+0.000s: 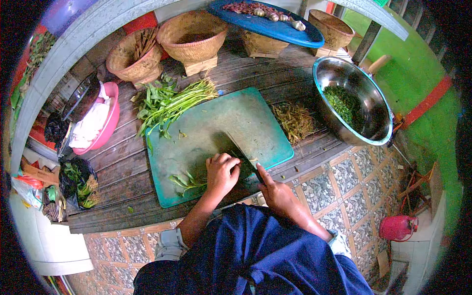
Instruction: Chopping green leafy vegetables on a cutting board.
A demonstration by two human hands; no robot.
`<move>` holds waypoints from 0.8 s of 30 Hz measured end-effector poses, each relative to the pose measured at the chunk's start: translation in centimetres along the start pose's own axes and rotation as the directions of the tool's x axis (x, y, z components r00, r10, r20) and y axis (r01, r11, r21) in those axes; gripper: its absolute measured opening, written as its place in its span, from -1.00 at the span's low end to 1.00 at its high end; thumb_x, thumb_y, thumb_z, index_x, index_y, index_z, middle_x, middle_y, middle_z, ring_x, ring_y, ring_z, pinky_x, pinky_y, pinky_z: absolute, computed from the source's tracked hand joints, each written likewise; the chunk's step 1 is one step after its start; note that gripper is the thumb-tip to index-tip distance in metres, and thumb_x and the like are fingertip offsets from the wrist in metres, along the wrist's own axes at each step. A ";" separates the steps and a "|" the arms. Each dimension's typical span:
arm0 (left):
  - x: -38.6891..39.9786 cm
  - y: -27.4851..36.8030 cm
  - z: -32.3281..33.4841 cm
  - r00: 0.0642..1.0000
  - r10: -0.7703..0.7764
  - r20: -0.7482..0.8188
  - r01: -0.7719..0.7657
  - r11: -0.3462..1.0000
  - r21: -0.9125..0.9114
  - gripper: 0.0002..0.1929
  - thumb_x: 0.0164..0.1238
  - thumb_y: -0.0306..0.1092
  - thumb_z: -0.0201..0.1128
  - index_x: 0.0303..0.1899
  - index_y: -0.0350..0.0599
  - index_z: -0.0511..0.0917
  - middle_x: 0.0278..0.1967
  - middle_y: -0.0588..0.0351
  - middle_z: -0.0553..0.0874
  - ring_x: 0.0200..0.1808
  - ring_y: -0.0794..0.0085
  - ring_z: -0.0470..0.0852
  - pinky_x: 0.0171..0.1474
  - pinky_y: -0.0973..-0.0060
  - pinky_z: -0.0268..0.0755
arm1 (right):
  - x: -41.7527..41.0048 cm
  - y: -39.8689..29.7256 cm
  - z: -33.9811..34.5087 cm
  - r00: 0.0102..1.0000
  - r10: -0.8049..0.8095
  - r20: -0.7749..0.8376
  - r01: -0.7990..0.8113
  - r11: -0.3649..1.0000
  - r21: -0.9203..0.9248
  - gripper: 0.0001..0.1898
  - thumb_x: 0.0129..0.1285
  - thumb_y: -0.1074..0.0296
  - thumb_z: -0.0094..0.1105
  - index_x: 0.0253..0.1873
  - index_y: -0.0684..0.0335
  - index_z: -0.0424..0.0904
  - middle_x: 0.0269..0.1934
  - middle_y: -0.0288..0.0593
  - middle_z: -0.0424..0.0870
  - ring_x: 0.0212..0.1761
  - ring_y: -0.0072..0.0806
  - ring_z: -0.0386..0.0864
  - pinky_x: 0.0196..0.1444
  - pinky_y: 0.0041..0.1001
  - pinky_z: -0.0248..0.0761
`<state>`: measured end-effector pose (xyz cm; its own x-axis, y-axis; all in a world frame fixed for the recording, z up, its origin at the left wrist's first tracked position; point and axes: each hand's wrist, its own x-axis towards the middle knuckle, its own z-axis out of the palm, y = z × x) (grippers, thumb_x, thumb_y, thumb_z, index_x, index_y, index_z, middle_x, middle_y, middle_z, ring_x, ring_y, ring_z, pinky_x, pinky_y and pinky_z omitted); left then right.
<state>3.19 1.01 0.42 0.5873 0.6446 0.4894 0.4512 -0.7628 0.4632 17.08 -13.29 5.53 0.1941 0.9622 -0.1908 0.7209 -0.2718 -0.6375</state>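
Note:
My left hand point(221, 175) rests with curled fingers on the green cutting board point(217, 114), around leafy green stems point(186, 183) whose leaves stick out on its left. My right hand point(276, 193) grips the handle of a kitchen knife point(240, 148), index finger stretched along it. The blade points away from me, just right of my left fingertips; what lies between them is partly hidden. A bunch of long-stemmed leafy greens point(180, 100) lies over the board's far left corner. Root trimmings point(295, 121) are heaped beside its right edge.
On the slatted wooden table point(118, 162), a steel bowl point(368, 134) of chopped greens point(341, 103) stands right. Woven baskets point(193, 44) and a blue tray point(254, 27) with garlic line the back. Left are a pink basin point(107, 129) and a black plastic bag point(79, 180) of greens.

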 end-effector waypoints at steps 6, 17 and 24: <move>-0.1 0.0 -0.2 1.000 0.007 -0.030 -0.007 1.000 -0.008 -0.89 -0.01 -0.38 0.24 -0.38 0.02 0.60 -0.39 0.19 0.54 -0.24 0.26 0.50 -0.14 0.24 0.22 | 1.0 -0.3 -0.6 0.999 -0.034 -0.012 0.035 0.999 0.004 -0.41 0.31 0.27 -0.04 0.40 0.00 -0.03 -0.46 0.32 0.55 -0.37 0.18 0.55 -0.32 0.01 0.38; 0.5 -0.8 -2.3 0.980 0.118 0.160 -0.127 0.991 0.049 -0.86 0.12 -0.33 0.23 -0.27 0.13 0.66 -0.31 0.27 0.57 -0.16 0.36 0.47 -0.09 0.32 0.20 | 1.0 5.6 -5.3 0.934 0.145 -0.325 -0.175 0.983 -0.063 -0.50 0.33 0.25 -0.03 0.34 0.07 0.14 -0.13 0.24 0.57 -0.16 0.14 0.55 -0.17 -0.09 0.42; -1.0 -1.4 -4.6 0.994 0.001 0.106 -0.005 0.999 0.040 -0.78 0.06 -0.34 0.25 -0.19 0.04 0.63 -0.24 0.19 0.60 -0.12 0.27 0.48 -0.05 0.26 0.23 | 2.3 4.4 -5.2 0.928 -0.104 -0.357 0.001 0.961 -0.278 -0.51 0.22 0.15 0.10 0.27 -0.20 0.28 -0.22 0.09 0.56 -0.37 0.06 0.59 -0.33 -0.10 0.48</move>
<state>-1.15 1.66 2.66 0.6557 0.6349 0.4086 0.4745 -0.7675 0.4310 24.18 -12.22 6.17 0.3426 0.9265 0.1555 0.8776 -0.2565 -0.4050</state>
